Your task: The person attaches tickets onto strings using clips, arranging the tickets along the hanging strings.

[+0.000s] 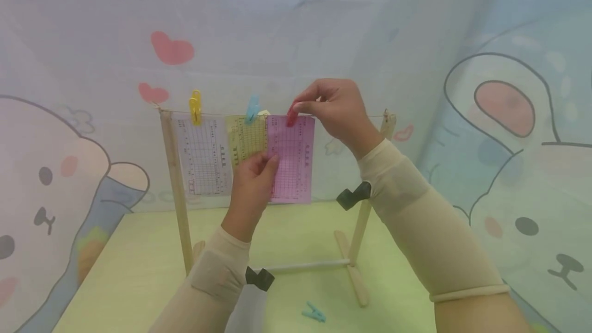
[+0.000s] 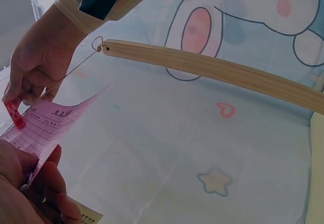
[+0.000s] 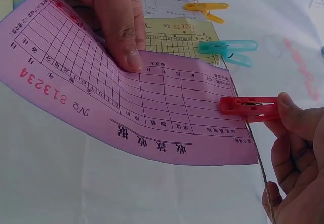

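Pinching the red clip (image 3: 248,106) by its handle end, the right-hand grip (image 1: 335,104) is positioned at the top edge of the pink sheet (image 1: 292,168). Thumb and forefinger bear on the handles; the clip's nose extends from the fingertips, across the twine (image 3: 262,176) and onto the printed face of the sheet. Whether the nose is fully closed on the paper cannot be told. Relative to the right-hand grip, the sheet hangs below and toward the left, with the clip between the fingers and the paper.

The left-hand grip (image 1: 252,181) pinches the same sheet by its left edge, thumb on the printed face and fingers behind. In the right wrist view, the sheet bows between the two holding points.

The pink sheet overlaps the right edge of the yellow sheet (image 1: 252,137), which is fastened to the twine by a light blue clip (image 1: 252,110). Farther left, a white sheet (image 1: 201,161) hangs from a yellow clip (image 1: 196,108).

The twine spans the left post (image 1: 176,184) and the right post (image 1: 361,233) of a wooden frame standing on the tabletop (image 1: 115,271). A white crossbar (image 1: 305,265) runs low between the posts. A loose blue clip (image 1: 314,312) lies on the tabletop, nearer the person than the crossbar.
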Action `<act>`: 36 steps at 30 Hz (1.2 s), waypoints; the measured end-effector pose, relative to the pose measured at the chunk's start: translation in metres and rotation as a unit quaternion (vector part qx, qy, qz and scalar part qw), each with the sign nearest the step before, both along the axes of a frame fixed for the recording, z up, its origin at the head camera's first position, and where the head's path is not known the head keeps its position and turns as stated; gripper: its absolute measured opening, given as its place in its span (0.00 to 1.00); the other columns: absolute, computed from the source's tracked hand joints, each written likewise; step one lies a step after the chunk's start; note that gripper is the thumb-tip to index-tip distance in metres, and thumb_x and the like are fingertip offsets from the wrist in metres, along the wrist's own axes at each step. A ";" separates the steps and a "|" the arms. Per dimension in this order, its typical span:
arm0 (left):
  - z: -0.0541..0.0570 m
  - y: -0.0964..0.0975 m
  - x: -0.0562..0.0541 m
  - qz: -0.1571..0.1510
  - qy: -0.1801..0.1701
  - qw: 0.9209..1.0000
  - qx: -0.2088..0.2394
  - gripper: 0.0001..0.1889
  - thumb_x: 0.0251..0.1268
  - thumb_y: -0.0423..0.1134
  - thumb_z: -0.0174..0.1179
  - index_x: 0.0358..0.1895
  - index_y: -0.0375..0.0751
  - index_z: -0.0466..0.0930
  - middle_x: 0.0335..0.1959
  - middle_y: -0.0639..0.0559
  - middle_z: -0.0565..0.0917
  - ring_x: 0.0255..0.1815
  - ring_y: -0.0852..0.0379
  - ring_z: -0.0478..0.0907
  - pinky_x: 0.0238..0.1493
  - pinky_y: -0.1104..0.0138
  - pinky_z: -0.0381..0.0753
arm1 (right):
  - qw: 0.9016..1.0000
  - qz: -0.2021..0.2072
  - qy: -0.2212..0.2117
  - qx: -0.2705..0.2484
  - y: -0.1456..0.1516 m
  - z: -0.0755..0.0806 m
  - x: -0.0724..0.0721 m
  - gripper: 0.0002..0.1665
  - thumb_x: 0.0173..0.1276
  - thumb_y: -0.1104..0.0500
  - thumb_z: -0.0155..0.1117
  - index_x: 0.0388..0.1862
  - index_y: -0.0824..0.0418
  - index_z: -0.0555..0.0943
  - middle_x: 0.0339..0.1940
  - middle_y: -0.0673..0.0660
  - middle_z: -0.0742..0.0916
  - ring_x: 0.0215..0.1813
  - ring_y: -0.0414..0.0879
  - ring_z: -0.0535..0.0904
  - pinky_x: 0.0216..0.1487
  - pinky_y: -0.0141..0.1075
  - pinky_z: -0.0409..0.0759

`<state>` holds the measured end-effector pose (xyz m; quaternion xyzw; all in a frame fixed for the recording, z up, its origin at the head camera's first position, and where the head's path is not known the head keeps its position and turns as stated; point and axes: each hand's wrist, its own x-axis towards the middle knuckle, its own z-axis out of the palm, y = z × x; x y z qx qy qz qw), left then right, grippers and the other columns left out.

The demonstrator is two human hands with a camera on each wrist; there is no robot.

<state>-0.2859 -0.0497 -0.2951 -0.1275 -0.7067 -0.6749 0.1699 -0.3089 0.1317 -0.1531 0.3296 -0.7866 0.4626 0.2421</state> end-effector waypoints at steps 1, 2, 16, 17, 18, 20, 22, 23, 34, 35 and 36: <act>0.000 0.000 0.000 -0.001 0.000 1.000 0.002 0.13 0.81 0.45 0.57 0.54 0.42 0.84 0.43 0.47 0.87 0.40 0.49 0.85 0.41 0.59 0.88 | 1.000 0.005 0.000 0.006 0.000 0.000 -0.001 0.04 0.66 0.62 0.76 0.32 0.52 0.91 0.28 0.47 0.91 0.39 0.43 0.84 0.35 0.36 0.71; 0.000 0.000 0.000 -0.001 -0.001 1.000 0.003 0.13 0.81 0.45 0.57 0.54 0.41 0.84 0.43 0.47 0.87 0.41 0.49 0.85 0.41 0.59 0.88 | 1.000 0.011 -0.002 0.011 -0.001 0.001 -0.003 0.04 0.66 0.61 0.76 0.32 0.52 0.91 0.28 0.47 0.91 0.39 0.44 0.84 0.35 0.37 0.71; -0.004 -0.001 -0.002 0.003 0.022 1.000 0.002 0.13 0.80 0.45 0.58 0.53 0.40 0.85 0.42 0.47 0.87 0.38 0.49 0.85 0.38 0.58 0.88 | 0.990 0.005 -0.081 0.114 0.011 0.010 -0.005 0.10 0.65 0.56 0.78 0.45 0.52 0.89 0.37 0.47 0.91 0.46 0.42 0.85 0.50 0.42 0.81; -0.004 -0.001 -0.002 0.003 0.021 1.000 0.000 0.13 0.80 0.45 0.58 0.53 0.40 0.85 0.42 0.47 0.87 0.38 0.49 0.85 0.38 0.59 0.88 | 0.990 -0.003 -0.077 0.121 0.011 0.010 -0.005 0.12 0.65 0.55 0.78 0.48 0.51 0.89 0.38 0.47 0.91 0.45 0.43 0.85 0.49 0.43 0.81; -0.005 -0.001 -0.002 0.003 0.019 1.000 -0.001 0.13 0.80 0.45 0.58 0.53 0.40 0.85 0.42 0.47 0.87 0.38 0.49 0.85 0.38 0.59 0.88 | 0.989 -0.009 -0.073 0.128 0.012 0.010 -0.004 0.15 0.66 0.55 0.77 0.50 0.51 0.89 0.39 0.47 0.91 0.45 0.43 0.85 0.48 0.43 0.80; -0.005 -0.001 -0.002 0.001 0.013 1.000 -0.001 0.13 0.80 0.46 0.58 0.54 0.42 0.84 0.43 0.48 0.88 0.39 0.49 0.86 0.39 0.59 0.88 | 0.988 -0.021 -0.062 0.142 0.013 0.011 -0.004 0.20 0.66 0.53 0.77 0.56 0.51 0.87 0.42 0.47 0.91 0.46 0.43 0.84 0.49 0.43 0.80; -0.005 -0.002 -0.002 -0.001 0.008 1.000 -0.001 0.13 0.80 0.46 0.58 0.54 0.43 0.84 0.44 0.49 0.88 0.40 0.49 0.86 0.40 0.59 0.88 | 0.987 -0.033 -0.051 0.152 0.014 0.011 -0.004 0.25 0.66 0.52 0.77 0.62 0.51 0.85 0.45 0.47 0.91 0.48 0.42 0.83 0.52 0.42 0.79; -0.005 -0.002 -0.002 -0.001 0.005 1.000 -0.002 0.13 0.80 0.46 0.58 0.54 0.43 0.84 0.44 0.49 0.88 0.40 0.49 0.86 0.41 0.59 0.88 | 0.986 -0.039 -0.048 0.157 0.014 0.011 -0.004 0.27 0.66 0.51 0.77 0.64 0.50 0.84 0.47 0.47 0.91 0.49 0.41 0.83 0.54 0.43 0.78; -0.015 -0.007 0.005 0.050 0.021 0.995 -0.078 0.16 0.77 0.50 0.61 0.58 0.46 0.83 0.47 0.53 0.86 0.47 0.54 0.84 0.49 0.58 0.85 | 0.990 -0.100 0.080 0.053 0.029 -0.014 0.022 0.32 0.72 0.48 0.69 0.73 0.50 0.76 0.59 0.44 0.87 0.62 0.39 0.78 0.64 0.45 0.73; -0.017 -0.009 0.006 0.061 0.029 0.994 -0.090 0.16 0.76 0.51 0.62 0.58 0.48 0.84 0.46 0.54 0.86 0.45 0.55 0.83 0.47 0.57 0.85 | 0.989 -0.105 0.102 0.032 0.031 -0.019 0.025 0.32 0.72 0.50 0.69 0.73 0.52 0.76 0.58 0.44 0.88 0.62 0.39 0.78 0.63 0.44 0.73; -0.020 -0.011 0.007 0.072 0.038 0.992 -0.101 0.16 0.75 0.51 0.63 0.57 0.49 0.84 0.45 0.55 0.86 0.43 0.55 0.83 0.45 0.57 0.84 | 0.986 -0.105 0.126 0.008 0.033 -0.025 0.028 0.31 0.72 0.52 0.68 0.72 0.53 0.76 0.58 0.45 0.88 0.62 0.40 0.78 0.62 0.44 0.74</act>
